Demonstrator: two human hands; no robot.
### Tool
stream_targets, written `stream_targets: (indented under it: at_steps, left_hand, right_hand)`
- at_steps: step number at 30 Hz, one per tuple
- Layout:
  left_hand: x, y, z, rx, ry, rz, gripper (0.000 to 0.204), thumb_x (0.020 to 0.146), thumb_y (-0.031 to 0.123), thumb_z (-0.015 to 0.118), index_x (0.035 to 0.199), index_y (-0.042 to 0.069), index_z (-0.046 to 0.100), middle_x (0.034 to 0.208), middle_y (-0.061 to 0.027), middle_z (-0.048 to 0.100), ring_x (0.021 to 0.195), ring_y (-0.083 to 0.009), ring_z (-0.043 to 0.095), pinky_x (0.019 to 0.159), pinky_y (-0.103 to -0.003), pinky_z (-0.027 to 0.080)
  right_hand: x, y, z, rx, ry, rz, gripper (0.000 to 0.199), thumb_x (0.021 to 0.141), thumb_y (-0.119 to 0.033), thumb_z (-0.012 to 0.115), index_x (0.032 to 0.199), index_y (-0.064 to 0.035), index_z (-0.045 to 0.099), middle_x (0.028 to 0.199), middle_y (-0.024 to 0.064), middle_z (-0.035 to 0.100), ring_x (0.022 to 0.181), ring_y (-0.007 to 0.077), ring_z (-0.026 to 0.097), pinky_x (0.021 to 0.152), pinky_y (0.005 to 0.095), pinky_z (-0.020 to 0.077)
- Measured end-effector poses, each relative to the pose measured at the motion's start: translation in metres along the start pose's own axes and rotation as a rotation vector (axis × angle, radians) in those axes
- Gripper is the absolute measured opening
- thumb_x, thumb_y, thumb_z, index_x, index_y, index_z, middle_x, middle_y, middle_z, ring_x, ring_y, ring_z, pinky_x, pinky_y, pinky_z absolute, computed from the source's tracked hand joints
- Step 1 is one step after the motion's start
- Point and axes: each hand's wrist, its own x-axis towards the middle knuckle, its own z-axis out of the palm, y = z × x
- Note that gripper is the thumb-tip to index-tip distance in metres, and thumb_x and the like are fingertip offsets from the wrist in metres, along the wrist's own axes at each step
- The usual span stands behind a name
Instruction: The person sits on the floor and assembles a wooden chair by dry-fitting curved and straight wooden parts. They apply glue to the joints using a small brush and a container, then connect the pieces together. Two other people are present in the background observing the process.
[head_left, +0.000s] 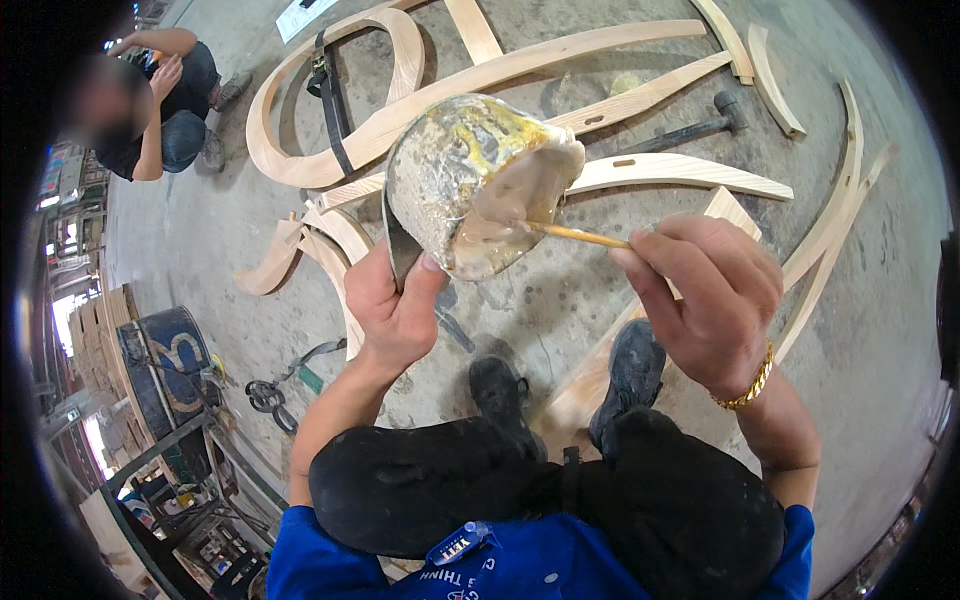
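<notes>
My left hand grips the lower rim of a crusted, paste-smeared bowl, tilted so its opening faces right. Thick beige paste fills the inside. My right hand, with a gold bracelet on the wrist, pinches a thin wooden stick whose tip is sunk in the paste. Both hands are held above my knees and my black shoes.
Curved bent-wood pieces lie across the concrete floor, one loop bound by a black strap. A hammer rests at the back right. A wooden plank lies under my feet. Another person crouches at the far left.
</notes>
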Motion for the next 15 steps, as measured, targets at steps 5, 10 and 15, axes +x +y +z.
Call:
stream_targets:
  at_steps: [5, 10, 15]
  left_hand:
    - [-0.004, 0.000, -0.007, 0.087, -0.032, 0.004, 0.016, 0.089, 0.006, 0.053, 0.096, -0.007, 0.060, 0.067, -0.0020, 0.058, 0.058, -0.0075, 0.048, 0.053, -0.023, 0.040]
    - [-0.006, 0.003, 0.002, -0.005, -0.018, -0.110, 0.015, 0.090, 0.004, 0.053, 0.099, -0.007, 0.060, 0.073, -0.0024, 0.061, 0.063, -0.0068, 0.051, 0.056, -0.023, 0.042]
    - [-0.011, -0.008, 0.008, -0.078, -0.050, -0.204, 0.020, 0.090, 0.007, 0.054, 0.104, -0.006, 0.060, 0.085, -0.0080, 0.066, 0.074, -0.0113, 0.057, 0.069, -0.026, 0.046]
  right_hand:
    - [-0.004, -0.004, 0.002, 0.068, -0.036, 0.039, 0.016, 0.067, -0.006, 0.075, 0.078, -0.0064, 0.063, 0.069, 0.0045, 0.059, 0.055, 0.0188, 0.057, 0.048, 0.0296, 0.0445]
    - [-0.010, -0.014, 0.010, 0.260, -0.082, 0.263, 0.011, 0.073, -0.008, 0.073, 0.079, -0.0046, 0.065, 0.068, 0.0092, 0.059, 0.054, 0.0210, 0.056, 0.048, 0.0300, 0.0437]
    - [-0.011, -0.010, -0.002, 0.721, -0.371, 0.815, 0.015, 0.081, -0.015, 0.071, 0.081, -0.0004, 0.067, 0.065, 0.0038, 0.060, 0.055, 0.0092, 0.052, 0.051, 0.0243, 0.0406]
